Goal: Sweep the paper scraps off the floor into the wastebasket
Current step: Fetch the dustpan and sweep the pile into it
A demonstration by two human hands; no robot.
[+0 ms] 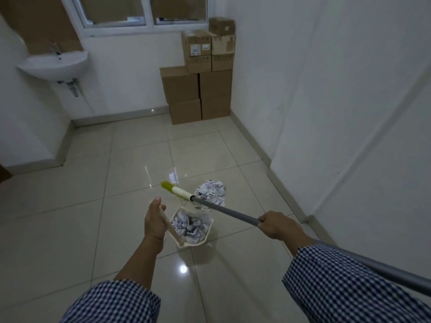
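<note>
My left hand (155, 223) grips the upright handle of a cream dustpan (179, 241). Crumpled printed paper scraps (190, 226) fill the pan, which is low over the tiled floor. My right hand (276, 226) grips the grey pole of a broom (224, 212). The pole runs up and left across the pan to a white collar and a blurred yellow-green head (166, 185). Just beyond the pan, under the pole, sits a second heap of crumpled paper (210, 193). I cannot tell whether that heap lies on the floor or in a container.
Stacked cardboard boxes (198, 89) fill the far right corner under a window. A white wall basin (54, 64) hangs on the left wall. A white wall runs close along my right. Glossy tiles (93, 206) stretch to the left and ahead.
</note>
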